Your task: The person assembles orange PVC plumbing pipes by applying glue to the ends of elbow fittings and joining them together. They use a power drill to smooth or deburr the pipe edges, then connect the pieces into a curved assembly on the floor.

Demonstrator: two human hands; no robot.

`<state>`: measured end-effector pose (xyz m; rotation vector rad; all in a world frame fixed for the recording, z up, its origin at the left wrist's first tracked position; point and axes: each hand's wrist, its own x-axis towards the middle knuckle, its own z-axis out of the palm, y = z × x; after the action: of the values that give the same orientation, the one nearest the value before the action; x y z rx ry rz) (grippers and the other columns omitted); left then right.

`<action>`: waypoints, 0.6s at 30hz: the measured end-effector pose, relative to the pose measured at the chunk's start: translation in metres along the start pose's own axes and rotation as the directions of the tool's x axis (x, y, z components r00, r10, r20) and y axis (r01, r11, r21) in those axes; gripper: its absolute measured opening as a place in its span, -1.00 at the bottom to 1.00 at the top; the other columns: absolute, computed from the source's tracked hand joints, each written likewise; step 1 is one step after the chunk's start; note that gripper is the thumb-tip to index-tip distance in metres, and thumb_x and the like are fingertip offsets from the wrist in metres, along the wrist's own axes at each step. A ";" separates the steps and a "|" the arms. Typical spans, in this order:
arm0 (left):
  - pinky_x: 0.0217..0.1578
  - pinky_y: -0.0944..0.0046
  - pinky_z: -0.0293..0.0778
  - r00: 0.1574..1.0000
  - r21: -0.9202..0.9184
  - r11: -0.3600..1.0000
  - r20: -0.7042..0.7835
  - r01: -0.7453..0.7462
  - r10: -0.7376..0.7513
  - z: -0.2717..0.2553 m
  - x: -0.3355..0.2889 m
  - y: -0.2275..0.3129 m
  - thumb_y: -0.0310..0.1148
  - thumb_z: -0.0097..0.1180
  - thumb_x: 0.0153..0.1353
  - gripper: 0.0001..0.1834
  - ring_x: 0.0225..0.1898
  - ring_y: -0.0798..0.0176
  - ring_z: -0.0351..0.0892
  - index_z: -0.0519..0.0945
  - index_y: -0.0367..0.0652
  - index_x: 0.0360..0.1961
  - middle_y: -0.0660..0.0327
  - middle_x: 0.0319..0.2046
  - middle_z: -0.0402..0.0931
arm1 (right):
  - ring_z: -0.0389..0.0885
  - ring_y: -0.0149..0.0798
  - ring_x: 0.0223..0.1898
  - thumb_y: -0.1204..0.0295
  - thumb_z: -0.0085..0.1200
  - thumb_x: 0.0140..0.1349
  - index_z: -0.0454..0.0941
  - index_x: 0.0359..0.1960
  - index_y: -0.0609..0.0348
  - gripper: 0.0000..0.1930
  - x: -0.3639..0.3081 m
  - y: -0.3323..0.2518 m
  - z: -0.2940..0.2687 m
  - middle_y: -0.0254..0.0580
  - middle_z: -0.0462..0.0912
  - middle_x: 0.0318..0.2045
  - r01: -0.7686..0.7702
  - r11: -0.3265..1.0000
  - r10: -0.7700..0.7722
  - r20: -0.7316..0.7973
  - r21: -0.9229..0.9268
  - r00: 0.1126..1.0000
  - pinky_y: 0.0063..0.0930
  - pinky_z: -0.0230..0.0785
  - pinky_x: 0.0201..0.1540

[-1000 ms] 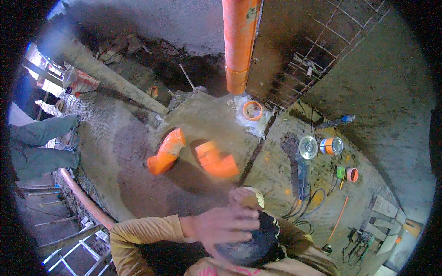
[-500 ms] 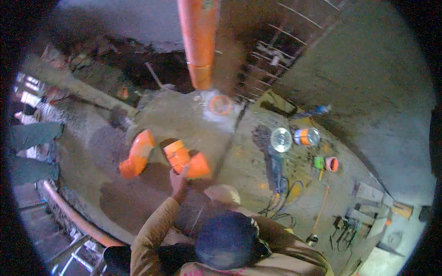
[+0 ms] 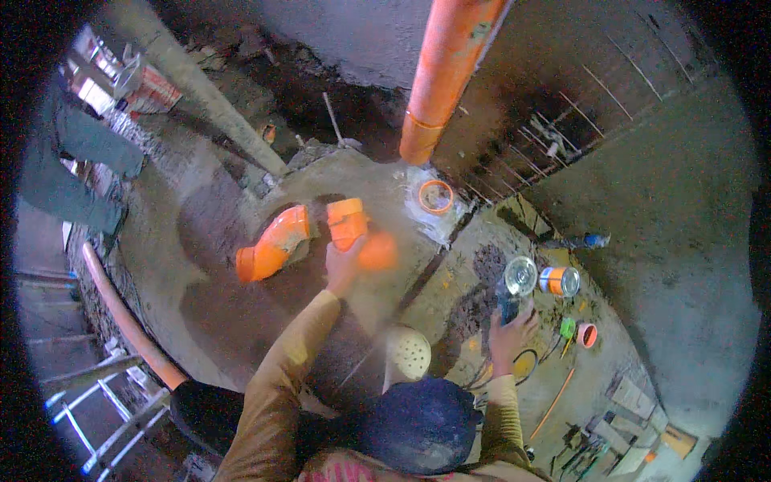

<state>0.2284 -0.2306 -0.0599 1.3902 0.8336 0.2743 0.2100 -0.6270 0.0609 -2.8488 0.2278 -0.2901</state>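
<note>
My left hand is closed around an orange pipe elbow, whose right-hand part is blurred. A second orange pipe elbow lies on the floor to its left. Over on the right, my right hand is wrapped round the dark body of an angle grinder, just below its shiny round disc. The grinder's cable loops beneath my right wrist. A tin can with a blue and orange band is beside the disc.
A large orange pipe slants down from above, near an orange pipe socket set in the floor. A pale perforated round piece lies between my arms. Hand tools are at lower right; another person's legs at left.
My right hand has come into view and taken hold of the grinder. My left hand keeps its hold on the elbow. The whole view has turned, shifting most floor things rightward.
</note>
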 end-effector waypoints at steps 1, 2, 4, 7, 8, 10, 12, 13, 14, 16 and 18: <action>-0.17 0.21 0.59 0.997 0.095 0.994 -0.064 0.049 -0.043 0.002 0.005 0.003 0.01 0.49 0.12 -0.39 -0.20 0.29 0.69 0.64 -0.27 -0.01 0.17 -0.16 0.70 | 0.21 0.41 0.40 0.05 0.24 0.24 0.04 0.52 0.26 -0.05 0.003 0.008 0.000 0.38 0.31 0.37 -0.041 0.998 0.038 0.071 0.048 0.997 0.16 0.09 0.45; -0.18 0.22 0.59 0.988 0.186 0.977 -0.130 0.107 -0.084 0.003 0.008 0.006 0.01 0.48 0.15 -0.42 -0.23 0.29 0.69 0.65 -0.26 -0.03 0.19 -0.18 0.71 | 0.21 0.40 0.41 0.03 0.26 0.24 0.03 0.53 0.26 -0.03 0.006 0.015 -0.001 0.39 0.29 0.39 -0.087 0.992 0.073 0.147 0.091 0.986 0.14 0.10 0.45; -0.09 0.15 0.56 0.985 0.215 0.968 -0.144 0.127 -0.097 0.000 0.011 0.014 0.07 0.48 0.11 -0.31 -0.16 0.17 0.67 0.61 -0.31 0.03 0.10 -0.16 0.69 | 0.22 0.39 0.42 0.02 0.29 0.20 0.03 0.53 0.28 0.01 0.009 0.021 0.001 0.39 0.28 0.40 -0.172 0.982 0.144 0.282 0.075 0.949 0.09 0.12 0.45; -0.01 0.09 0.52 0.974 0.230 0.963 -0.210 0.138 -0.089 -0.010 -0.005 0.018 0.06 0.44 0.13 -0.27 -0.08 0.06 0.63 0.56 -0.36 0.08 0.01 -0.11 0.64 | 0.26 0.36 0.42 0.02 0.37 0.11 0.07 0.51 0.35 0.07 0.006 0.024 0.005 0.38 0.32 0.39 -0.262 0.963 0.267 0.393 -0.068 0.880 0.03 0.16 0.45; 0.01 0.08 0.50 0.969 0.232 0.963 -0.235 0.133 -0.077 -0.012 -0.011 0.017 0.05 0.42 0.16 -0.28 -0.06 0.04 0.62 0.55 -0.37 0.09 -0.01 -0.10 0.63 | 0.28 0.34 0.41 0.02 0.39 0.08 0.10 0.50 0.38 0.07 0.005 0.025 0.008 0.38 0.34 0.38 -0.291 0.951 0.308 0.394 -0.102 0.866 0.00 0.17 0.44; 0.03 0.06 0.48 0.951 0.322 0.947 -0.286 -0.016 0.114 -0.017 -0.036 0.008 -0.01 0.36 0.20 -0.34 -0.03 0.03 0.59 0.53 -0.37 0.10 -0.01 -0.06 0.60 | 0.32 0.31 0.40 0.03 0.43 0.03 0.16 0.47 0.43 0.08 0.003 0.031 0.012 0.39 0.38 0.36 -0.307 0.947 0.318 0.374 -0.091 0.871 -0.03 0.20 0.44; -0.01 0.07 0.51 0.920 0.365 0.907 -0.239 -0.211 0.310 -0.013 -0.065 -0.004 -0.03 0.36 0.22 -0.35 -0.09 0.07 0.59 0.54 -0.36 0.13 0.00 -0.06 0.60 | 0.36 0.28 0.38 0.03 0.47 -0.02 0.22 0.43 0.48 0.08 0.004 0.039 0.016 0.41 0.40 0.33 -0.270 0.963 0.255 0.328 0.002 0.910 -0.04 0.22 0.42; -0.06 0.08 0.56 0.895 0.352 0.876 -0.179 -0.329 0.408 -0.006 -0.080 -0.010 -0.03 0.38 0.21 -0.33 -0.16 0.10 0.61 0.55 -0.35 0.15 0.00 -0.08 0.62 | 0.39 0.27 0.36 0.03 0.48 -0.03 0.23 0.43 0.48 0.08 0.005 0.042 0.018 0.41 0.41 0.32 -0.256 0.966 0.239 0.303 0.018 0.922 -0.04 0.24 0.41; -0.05 0.07 0.56 0.947 0.398 0.875 -0.049 -0.274 0.319 0.002 -0.093 -0.014 -0.03 0.39 0.20 -0.34 -0.15 0.09 0.61 0.56 -0.31 0.16 0.02 -0.08 0.63 | 0.42 0.26 0.34 0.03 0.48 -0.04 0.24 0.42 0.48 0.09 0.005 0.045 0.020 0.41 0.42 0.32 -0.241 0.970 0.221 0.279 0.039 0.934 -0.05 0.27 0.39; -0.01 0.06 0.57 0.932 0.490 0.813 0.320 -0.315 0.168 0.025 -0.111 -0.017 -0.02 0.38 0.20 -0.37 -0.12 0.10 0.62 0.58 -0.22 0.17 0.06 -0.04 0.64 | 0.49 0.22 0.28 0.03 0.51 -0.08 0.27 0.41 0.49 0.09 0.007 0.047 0.022 0.38 0.47 0.28 -0.230 0.972 0.212 0.280 0.035 0.936 -0.07 0.33 0.33; 0.00 0.02 0.56 0.816 0.406 0.828 0.568 -0.387 0.103 0.042 -0.138 -0.014 -0.03 0.32 0.24 -0.48 -0.12 0.05 0.63 0.61 -0.18 0.08 0.03 -0.07 0.64 | 0.58 0.16 0.20 0.03 0.54 -0.12 0.29 0.39 0.51 0.10 -0.001 0.044 0.021 0.31 0.55 0.23 -0.268 0.962 0.269 0.342 -0.053 0.900 -0.10 0.41 0.26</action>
<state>0.1561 -0.3521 -0.0260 1.9641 0.2474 -0.1480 0.2081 -0.6635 0.0287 -2.7638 0.5403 0.2682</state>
